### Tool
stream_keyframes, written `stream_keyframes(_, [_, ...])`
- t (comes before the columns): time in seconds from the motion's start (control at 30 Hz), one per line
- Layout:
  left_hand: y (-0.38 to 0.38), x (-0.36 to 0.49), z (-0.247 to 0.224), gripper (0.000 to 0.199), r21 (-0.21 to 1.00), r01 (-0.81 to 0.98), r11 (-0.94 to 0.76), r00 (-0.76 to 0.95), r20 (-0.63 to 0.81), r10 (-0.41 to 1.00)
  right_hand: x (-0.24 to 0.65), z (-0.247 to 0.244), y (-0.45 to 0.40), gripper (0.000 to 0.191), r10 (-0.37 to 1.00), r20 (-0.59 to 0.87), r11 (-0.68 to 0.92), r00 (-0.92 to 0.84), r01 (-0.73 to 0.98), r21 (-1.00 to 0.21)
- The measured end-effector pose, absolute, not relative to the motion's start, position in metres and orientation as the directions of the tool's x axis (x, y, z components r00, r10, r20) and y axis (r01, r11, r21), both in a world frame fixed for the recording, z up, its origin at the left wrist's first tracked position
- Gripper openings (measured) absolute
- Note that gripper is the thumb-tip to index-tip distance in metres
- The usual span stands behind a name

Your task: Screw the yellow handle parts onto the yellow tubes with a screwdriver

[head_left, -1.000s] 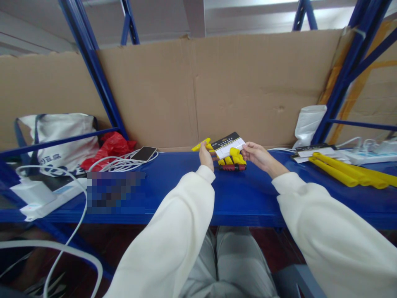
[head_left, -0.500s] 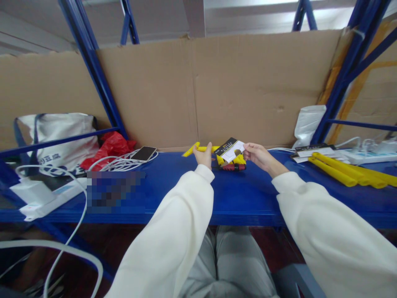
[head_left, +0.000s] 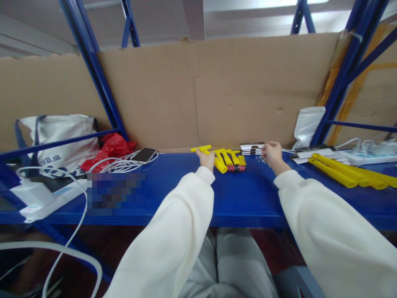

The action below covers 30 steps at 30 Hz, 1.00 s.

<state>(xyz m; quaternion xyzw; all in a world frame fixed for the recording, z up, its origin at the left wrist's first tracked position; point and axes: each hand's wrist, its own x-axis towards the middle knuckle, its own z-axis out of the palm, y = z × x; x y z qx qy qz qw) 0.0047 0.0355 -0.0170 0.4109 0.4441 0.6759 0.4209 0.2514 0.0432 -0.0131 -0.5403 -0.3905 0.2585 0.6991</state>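
My left hand (head_left: 206,160) is closed around a yellow T-shaped plastic piece (head_left: 201,148), whose bar sticks out past the fingers. Just right of it, several similar yellow T-shaped pieces (head_left: 228,158) lie side by side on the blue table. A red object with a black band (head_left: 236,168) lies against their near ends; its kind is unclear. My right hand (head_left: 273,155) has its fingers pinched together at the right edge of a small stack of black-and-white printed cards (head_left: 252,147). The fingertips partly hide that edge.
On the right lie long yellow tubes (head_left: 338,171), more printed cards (head_left: 314,152) and a white power strip (head_left: 362,156). A phone (head_left: 145,155), coiled white cable (head_left: 119,165), red plastic bag (head_left: 113,150) and cloth bag (head_left: 62,138) are left. Cardboard (head_left: 242,91) stands behind.
My right hand has moved right and back with the printed card, away from above the yellow pieces, uncovering them. The yellow piece in my left hand has turned and shifted slightly right.
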Motion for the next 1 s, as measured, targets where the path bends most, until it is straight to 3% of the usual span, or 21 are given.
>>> stream_keyframes(0.1, [0.023, 0.011, -0.012, 0.089, 0.951, -0.277, -0.139, -0.265, 0.063, 0.962, 0.256, -0.013, 0.053, 0.024, 0.739, 0.144, 0.168, 0.659, 0.027, -0.985])
stream_keyframes(0.3, [0.012, 0.014, -0.007, 0.080, 0.941, -0.325, -0.093, -0.237, 0.014, 0.971, 0.253, -0.004, 0.072, 0.026, 0.718, 0.128, 0.138, 0.684, 0.041, -0.990])
stream_keyframes(0.5, [0.012, 0.016, -0.008, 0.059, 0.937, -0.338, -0.085, -0.222, 0.008, 0.975, 0.250, -0.006, 0.076, 0.053, 0.791, -0.001, 0.025, 0.612, -0.034, -0.999])
stream_keyframes(0.67, [0.006, 0.015, -0.003, 0.042, 0.947, -0.322, -0.021, -0.148, -0.028, 0.989, 0.255, -0.010, 0.069, 0.053, 0.810, 0.047, 0.042, 0.584, 0.022, -0.999])
stream_keyframes(0.73, [0.003, 0.014, -0.001, 0.035, 0.949, -0.315, 0.028, -0.090, -0.059, 0.994, 0.256, -0.012, 0.068, 0.047, 0.821, 0.078, 0.033, 0.566, 0.089, -0.995])
stream_keyframes(0.83, [0.000, 0.013, 0.001, 0.026, 0.950, -0.296, 0.098, -0.007, -0.104, 0.995, 0.254, -0.012, 0.067, 0.035, 0.819, 0.221, 0.016, 0.530, 0.364, -0.931])
stream_keyframes(0.93, [-0.002, 0.012, 0.005, 0.018, 0.951, -0.267, 0.153, 0.047, -0.146, 0.988, 0.245, -0.009, 0.062, 0.018, 0.838, 0.410, 0.057, 0.360, 0.690, -0.722])
stream_keyframes(1.0, [-0.002, 0.012, 0.006, 0.016, 0.952, -0.247, 0.183, 0.088, -0.166, 0.982, 0.237, -0.005, 0.055, 0.014, 0.875, 0.445, 0.127, 0.189, 0.799, -0.588])
